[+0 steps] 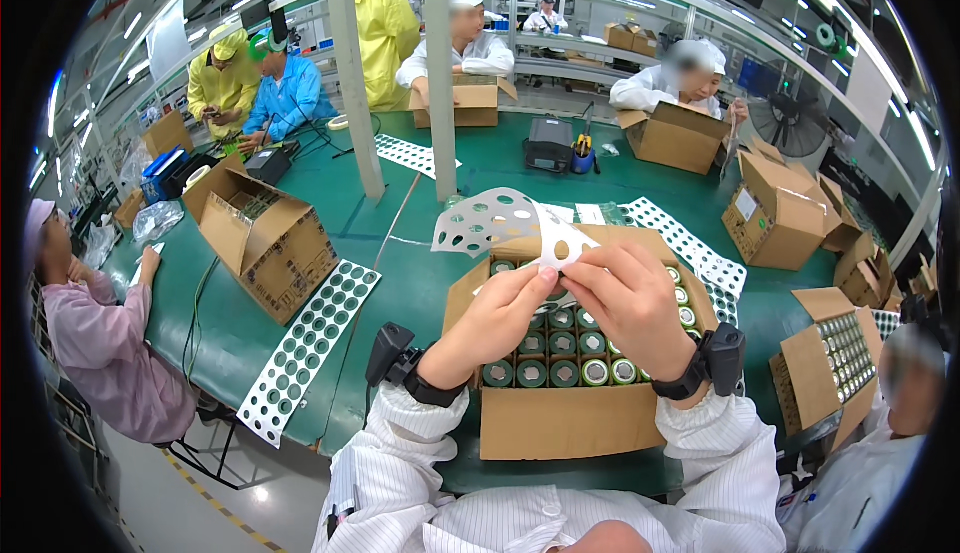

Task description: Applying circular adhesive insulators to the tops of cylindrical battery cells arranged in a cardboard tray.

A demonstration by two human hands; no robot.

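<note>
Right before us stands an open brown carton (570, 418), its flaps spread. To our left a second brown carton (268, 238) lies tipped on its side, dark print on its panel. At our right a small open box (828, 361) leans toward a co-worker. Further right we see a closed carton (778, 215) with a white label (746, 204) on its side. Across the green table (420, 283) sit two more open cartons, one (462, 101) at the centre and one (680, 136) right of it. A black box (548, 143) stands between them; we cannot tell whether it has a screen.
</note>
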